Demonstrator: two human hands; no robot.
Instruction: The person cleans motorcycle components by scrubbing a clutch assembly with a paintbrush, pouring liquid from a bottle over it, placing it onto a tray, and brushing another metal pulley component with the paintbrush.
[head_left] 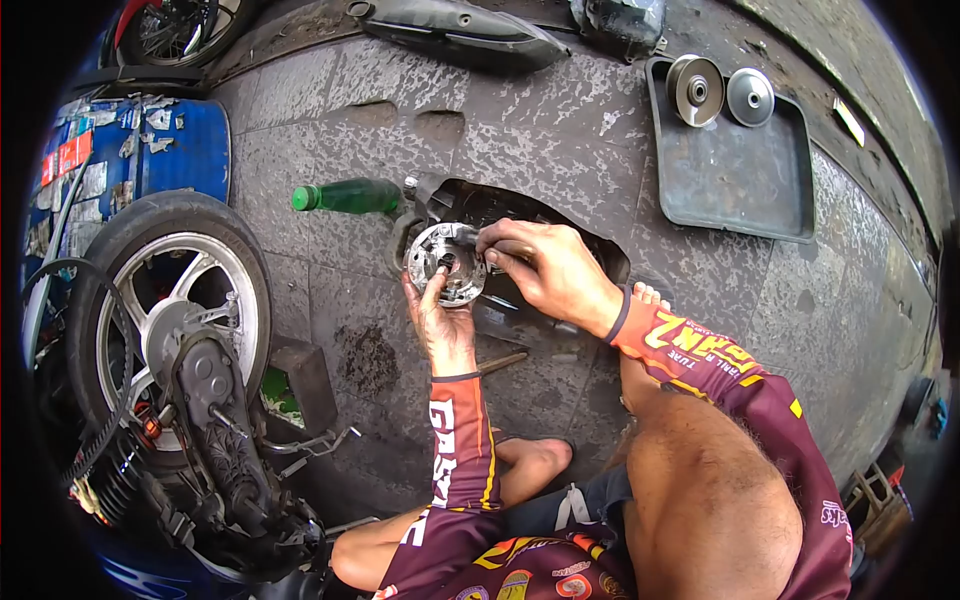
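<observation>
My left hand (441, 325) holds a round metal clutch plate (428, 248) from below, its thumb near the centre hole. The plate is greyish, with several parts set around its face. My right hand (553, 268) is closed in a pinch at the plate's right edge. Something slim and brownish shows between its fingers, but its kind cannot be made out. Under both hands lies a dark, open-topped plastic container (612, 262), largely hidden by them. A green plastic bottle (360, 196) lies on its side to the left of it.
At the upper right is a black tray (735, 190) with a metal drum (695, 90) and a silver disc (751, 97). A scooter's rear wheel (190, 215) and engine case (208, 385) stand at left, near a blue drum (185, 150). An exhaust muffler (460, 35) lies beyond.
</observation>
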